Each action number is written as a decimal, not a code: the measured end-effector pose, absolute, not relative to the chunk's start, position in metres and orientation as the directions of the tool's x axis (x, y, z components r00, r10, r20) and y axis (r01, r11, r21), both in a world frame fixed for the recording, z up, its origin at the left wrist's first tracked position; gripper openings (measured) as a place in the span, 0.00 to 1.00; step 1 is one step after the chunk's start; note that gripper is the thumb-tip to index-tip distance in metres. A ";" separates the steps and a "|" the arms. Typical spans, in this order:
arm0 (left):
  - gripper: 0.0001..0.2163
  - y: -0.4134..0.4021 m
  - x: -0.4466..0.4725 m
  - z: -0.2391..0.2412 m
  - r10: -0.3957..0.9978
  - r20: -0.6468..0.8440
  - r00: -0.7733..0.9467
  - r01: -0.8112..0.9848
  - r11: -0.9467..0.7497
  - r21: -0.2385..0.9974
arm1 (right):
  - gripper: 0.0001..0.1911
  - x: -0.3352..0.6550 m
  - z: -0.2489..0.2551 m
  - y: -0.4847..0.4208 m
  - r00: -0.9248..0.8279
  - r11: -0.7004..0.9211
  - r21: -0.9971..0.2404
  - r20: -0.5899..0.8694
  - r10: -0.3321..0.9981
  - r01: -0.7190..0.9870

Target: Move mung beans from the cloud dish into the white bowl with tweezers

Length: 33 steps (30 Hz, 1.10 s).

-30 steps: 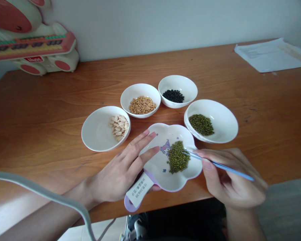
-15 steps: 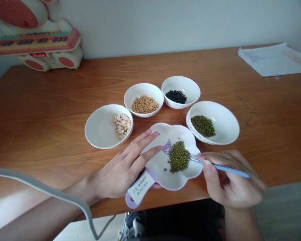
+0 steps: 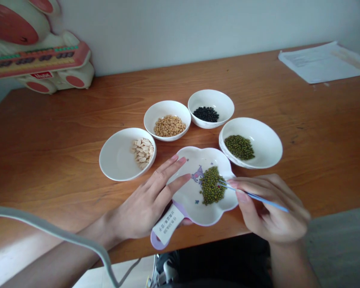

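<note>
A flower-shaped white dish [image 3: 195, 200] with a purple handle and a cartoon print sits at the table's near edge, with a heap of green mung beans [image 3: 211, 186] in it. My left hand [image 3: 147, 202] grips the dish's left rim, fingers stretched over the edge and thumb underneath. My right hand [image 3: 270, 208] pinches blue tweezers [image 3: 255, 196], and their tips touch the right side of the bean heap. Beyond the dish stand several white bowls: pale seeds [image 3: 143, 151], yellow soybeans [image 3: 169, 125], black beans [image 3: 207, 114] and green mung beans [image 3: 239, 147].
A white and red rabbit-shaped toy keyboard [image 3: 39, 60] stands at the back left against the wall. Papers [image 3: 321, 62] lie at the back right corner of the wooden table [image 3: 63, 132]. A grey cable [image 3: 54, 232] crosses the lower left.
The tweezers' tips have stayed at the right side of the bean heap in the dish, and my right hand has shifted slightly left. My left hand has kept its hold on the dish.
</note>
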State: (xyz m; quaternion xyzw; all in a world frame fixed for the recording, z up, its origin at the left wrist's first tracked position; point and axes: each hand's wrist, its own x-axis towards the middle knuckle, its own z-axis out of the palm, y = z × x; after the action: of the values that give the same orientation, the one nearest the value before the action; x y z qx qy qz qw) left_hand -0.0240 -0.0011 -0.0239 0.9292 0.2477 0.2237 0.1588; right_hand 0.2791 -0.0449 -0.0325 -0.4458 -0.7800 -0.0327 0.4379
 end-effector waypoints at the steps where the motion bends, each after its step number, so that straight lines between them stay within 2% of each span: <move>1: 0.36 -0.001 -0.024 -0.024 0.531 0.336 0.778 0.391 -0.828 0.403 | 0.13 0.279 -0.032 -0.045 -0.224 0.597 -0.318 0.717 0.660 0.737; 4: 0.36 -0.001 -0.023 -0.024 0.526 0.343 0.778 0.387 -0.832 0.398 | 0.13 0.278 -0.031 -0.046 -0.249 0.595 -0.279 0.716 0.652 0.754; 13: 0.36 0.001 -0.022 -0.024 0.522 0.353 0.776 0.378 -0.834 0.402 | 0.14 0.279 -0.031 -0.047 -0.194 0.563 -0.288 0.739 0.645 0.774; 21: 0.35 0.001 -0.022 -0.023 0.520 0.368 0.770 0.367 -0.834 0.411 | 0.16 0.281 -0.034 -0.047 -0.201 0.641 -0.374 0.740 0.642 0.671; 33: 0.35 0.000 -0.024 -0.024 0.528 0.348 0.774 0.374 -0.826 0.421 | 0.19 0.280 -0.033 -0.048 -0.179 0.596 -0.381 0.718 0.672 0.707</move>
State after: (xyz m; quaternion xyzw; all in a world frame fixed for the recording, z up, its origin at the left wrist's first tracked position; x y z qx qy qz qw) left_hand -0.0235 0.0005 -0.0242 0.9271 0.2432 0.2316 0.1665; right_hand 0.2796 -0.0479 -0.0325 -0.4490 -0.7677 -0.0190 0.4569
